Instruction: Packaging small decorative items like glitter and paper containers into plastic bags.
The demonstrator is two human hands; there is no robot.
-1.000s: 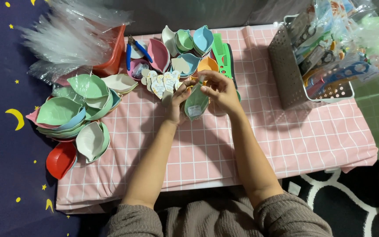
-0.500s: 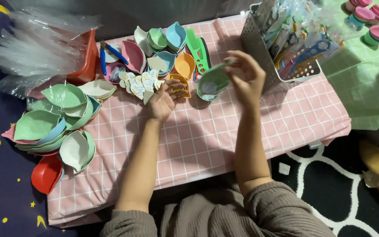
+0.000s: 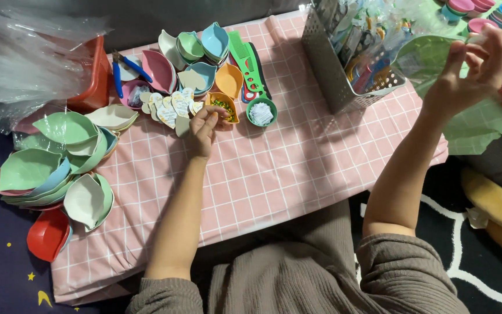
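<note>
My right hand (image 3: 473,65) is raised far to the right, past the table's edge, and pinches a pale green leaf-shaped dish (image 3: 422,58) by its rim. My left hand (image 3: 203,125) rests on the pink checked tablecloth (image 3: 297,174), its fingertips at a small orange dish (image 3: 223,107) of tiny beads. A fan of cream leaf-shaped paper tags (image 3: 169,107) lies just left of that hand. A small round green bowl (image 3: 261,111) with white bits stands right of the orange dish. Whether the left fingers pinch anything is hidden.
Stacked leaf dishes in green, blue and white (image 3: 59,163) crowd the table's left edge, with a red one (image 3: 47,234) below. More dishes (image 3: 201,52), a green comb (image 3: 244,55), blue pliers (image 3: 126,65), a red basket (image 3: 91,75) of clear bags and a grey perforated basket (image 3: 335,70) stand behind.
My right hand has carried the green leaf dish from the table's middle up and off to the right. My left hand let go of it and dropped to the orange dish. The view swung right.
</note>
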